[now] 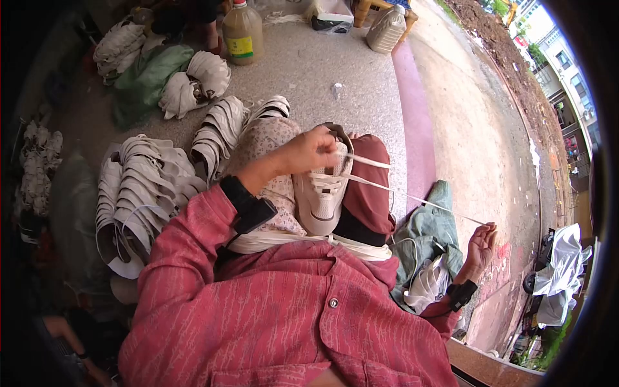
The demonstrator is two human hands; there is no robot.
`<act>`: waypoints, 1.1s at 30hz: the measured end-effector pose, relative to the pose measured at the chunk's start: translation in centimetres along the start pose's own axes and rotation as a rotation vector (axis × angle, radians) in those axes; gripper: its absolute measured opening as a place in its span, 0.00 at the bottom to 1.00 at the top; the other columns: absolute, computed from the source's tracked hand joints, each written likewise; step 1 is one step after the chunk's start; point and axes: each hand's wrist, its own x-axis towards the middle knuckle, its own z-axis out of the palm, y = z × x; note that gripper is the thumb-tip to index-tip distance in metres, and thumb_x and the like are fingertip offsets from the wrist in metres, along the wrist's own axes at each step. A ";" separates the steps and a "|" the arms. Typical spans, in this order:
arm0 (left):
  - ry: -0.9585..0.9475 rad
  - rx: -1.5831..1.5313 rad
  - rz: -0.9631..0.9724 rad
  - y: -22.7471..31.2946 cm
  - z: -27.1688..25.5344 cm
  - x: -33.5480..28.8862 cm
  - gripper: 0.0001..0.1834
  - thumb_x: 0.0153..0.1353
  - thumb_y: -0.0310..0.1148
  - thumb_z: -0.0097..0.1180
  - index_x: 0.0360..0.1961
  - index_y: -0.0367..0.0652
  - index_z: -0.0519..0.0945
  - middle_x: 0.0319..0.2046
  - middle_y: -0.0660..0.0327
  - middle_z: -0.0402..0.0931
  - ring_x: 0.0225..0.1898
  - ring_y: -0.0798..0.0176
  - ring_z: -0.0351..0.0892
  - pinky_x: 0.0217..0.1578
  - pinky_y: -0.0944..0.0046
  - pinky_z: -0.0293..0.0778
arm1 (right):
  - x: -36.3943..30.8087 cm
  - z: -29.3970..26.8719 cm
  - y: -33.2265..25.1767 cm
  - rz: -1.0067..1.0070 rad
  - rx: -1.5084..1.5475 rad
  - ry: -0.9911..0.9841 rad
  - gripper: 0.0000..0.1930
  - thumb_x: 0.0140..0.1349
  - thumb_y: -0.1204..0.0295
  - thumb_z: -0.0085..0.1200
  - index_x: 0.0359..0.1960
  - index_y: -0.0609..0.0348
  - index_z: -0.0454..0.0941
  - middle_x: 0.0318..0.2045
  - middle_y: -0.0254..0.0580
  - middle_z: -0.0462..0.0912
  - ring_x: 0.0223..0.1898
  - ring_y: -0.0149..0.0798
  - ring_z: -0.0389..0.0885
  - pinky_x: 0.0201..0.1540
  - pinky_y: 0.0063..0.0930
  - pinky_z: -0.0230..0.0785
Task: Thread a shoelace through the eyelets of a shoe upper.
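A cream-white shoe upper (324, 205) lies across my lap, its rounded toe toward me and its dark-lined opening away from me. My left hand (312, 149) is closed over the lacing near the opening. A white shoelace (425, 201) stretches from the eyelets out to the right. Far out to that side, my right hand (481, 246) pinches this lace between thumb and fingertips, pulling it nearly straight. Another stretch of lace comes out by my left fingers, which are slightly blurred and seem to grip it.
Stacked shoe uppers (145, 193) stand at my left, with more beside a green sack (145, 87) farther off. Another green sack (422, 226) with white uppers lies at my right. A red-capped jug (242, 35) and a cloudy plastic bottle (387, 30) stand ahead.
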 end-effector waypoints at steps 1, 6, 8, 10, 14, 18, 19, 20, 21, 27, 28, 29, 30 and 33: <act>-0.010 -0.001 0.007 -0.5 -0.2 0.5 0.08 0.58 0.34 0.60 0.32 0.41 0.76 0.38 0.60 0.71 0.40 0.68 0.72 0.45 0.66 0.69 | 0.6 -2.4 -2.1 0.059 0.015 -0.008 0.12 0.67 0.77 0.48 0.51 0.68 0.72 0.50 0.52 0.78 0.49 0.43 0.78 0.52 0.37 0.73; 0.021 -0.492 -0.320 -0.3 -2.0 0.5 0.12 0.63 0.30 0.57 0.44 0.38 0.72 0.35 0.68 0.75 0.39 0.74 0.72 0.44 0.72 0.70 | -1.3 1.3 11.2 -0.178 -0.849 0.060 0.21 0.64 0.74 0.56 0.58 0.64 0.69 0.51 0.43 0.79 0.46 0.30 0.79 0.49 0.21 0.73; -0.103 -0.544 -0.261 -0.6 -2.0 1.5 0.22 0.54 0.26 0.65 0.49 0.38 0.72 0.43 0.64 0.77 0.45 0.71 0.74 0.49 0.70 0.70 | -1.4 3.9 16.2 -0.038 -1.076 -0.025 0.19 0.65 0.71 0.55 0.55 0.66 0.70 0.43 0.42 0.82 0.30 0.24 0.76 0.33 0.19 0.71; -0.183 -0.329 -0.249 -0.2 -2.2 1.6 0.25 0.51 0.26 0.67 0.50 0.37 0.72 0.44 0.63 0.77 0.45 0.71 0.74 0.49 0.70 0.70 | -3.0 6.2 21.7 0.111 -1.267 -0.217 0.10 0.64 0.72 0.54 0.44 0.65 0.76 0.34 0.44 0.83 0.22 0.29 0.77 0.25 0.21 0.71; -0.350 -0.225 -0.264 0.3 -2.4 2.0 0.31 0.45 0.23 0.68 0.53 0.36 0.71 0.45 0.64 0.77 0.45 0.70 0.74 0.50 0.70 0.70 | -4.9 6.7 29.1 0.363 -1.397 -0.474 0.07 0.65 0.75 0.53 0.42 0.62 0.78 0.32 0.38 0.84 0.29 0.26 0.80 0.31 0.19 0.73; -0.418 -0.411 -0.310 -0.2 -2.5 2.0 0.32 0.45 0.21 0.67 0.54 0.37 0.72 0.46 0.65 0.77 0.45 0.71 0.75 0.50 0.70 0.70 | -5.6 7.7 33.0 0.427 -1.348 -0.513 0.08 0.65 0.75 0.53 0.44 0.64 0.77 0.32 0.37 0.83 0.30 0.26 0.80 0.32 0.17 0.73; -0.420 -0.410 -0.312 -0.3 -2.5 1.9 0.32 0.45 0.21 0.67 0.54 0.37 0.72 0.46 0.65 0.77 0.45 0.71 0.75 0.50 0.70 0.70 | -5.6 7.8 33.2 0.436 -1.382 -0.506 0.07 0.65 0.75 0.53 0.42 0.63 0.78 0.32 0.36 0.83 0.30 0.25 0.80 0.32 0.17 0.73; -0.393 -0.381 -0.303 -0.5 -2.5 1.9 0.31 0.45 0.20 0.67 0.53 0.37 0.73 0.45 0.65 0.78 0.45 0.71 0.75 0.50 0.69 0.70 | -5.7 7.9 33.4 0.444 -1.417 -0.498 0.06 0.65 0.75 0.53 0.41 0.62 0.79 0.32 0.36 0.83 0.30 0.25 0.80 0.31 0.18 0.72; -0.365 -0.354 -0.295 -0.2 -2.5 1.8 0.30 0.45 0.20 0.67 0.53 0.37 0.74 0.45 0.66 0.78 0.45 0.71 0.75 0.50 0.69 0.71 | -5.7 8.0 33.6 0.446 -1.417 -0.497 0.06 0.65 0.75 0.53 0.41 0.62 0.79 0.32 0.36 0.83 0.30 0.25 0.80 0.31 0.18 0.72; -0.300 -0.358 -0.300 0.5 -2.2 1.7 0.27 0.46 0.22 0.68 0.50 0.37 0.77 0.43 0.66 0.79 0.44 0.73 0.75 0.50 0.71 0.70 | -4.9 6.6 34.9 -0.194 -1.714 -0.880 0.03 0.61 0.76 0.55 0.35 0.56 0.81 0.31 0.35 0.77 0.31 0.35 0.80 0.32 0.28 0.70; -0.296 -0.358 -0.299 0.3 -2.2 1.5 0.27 0.46 0.22 0.68 0.50 0.37 0.77 0.43 0.66 0.79 0.44 0.73 0.75 0.50 0.71 0.70 | -4.9 6.7 35.1 -0.251 -1.819 -0.896 0.03 0.59 0.75 0.56 0.34 0.56 0.80 0.31 0.38 0.76 0.32 0.40 0.79 0.34 0.31 0.70; -0.280 -0.333 -0.305 0.2 -2.2 1.5 0.27 0.46 0.22 0.68 0.50 0.38 0.77 0.43 0.66 0.79 0.44 0.73 0.75 0.50 0.71 0.70 | -4.9 6.8 35.3 -0.311 -1.922 -0.909 0.03 0.58 0.74 0.56 0.33 0.56 0.80 0.31 0.41 0.75 0.32 0.45 0.78 0.35 0.33 0.71; -0.266 -0.309 -0.310 0.3 -2.2 1.4 0.27 0.46 0.22 0.68 0.51 0.38 0.77 0.43 0.66 0.79 0.44 0.73 0.75 0.50 0.71 0.70 | -5.0 7.1 35.4 -0.311 -1.924 -0.912 0.03 0.58 0.74 0.56 0.33 0.56 0.80 0.31 0.41 0.75 0.32 0.45 0.78 0.35 0.33 0.71; -0.275 -0.285 -0.313 0.8 -2.3 1.3 0.27 0.45 0.22 0.68 0.51 0.38 0.77 0.43 0.66 0.79 0.44 0.73 0.75 0.49 0.71 0.70 | -5.1 7.9 35.8 -0.337 -2.044 -0.979 0.03 0.57 0.72 0.56 0.31 0.56 0.79 0.32 0.45 0.75 0.33 0.50 0.77 0.37 0.37 0.71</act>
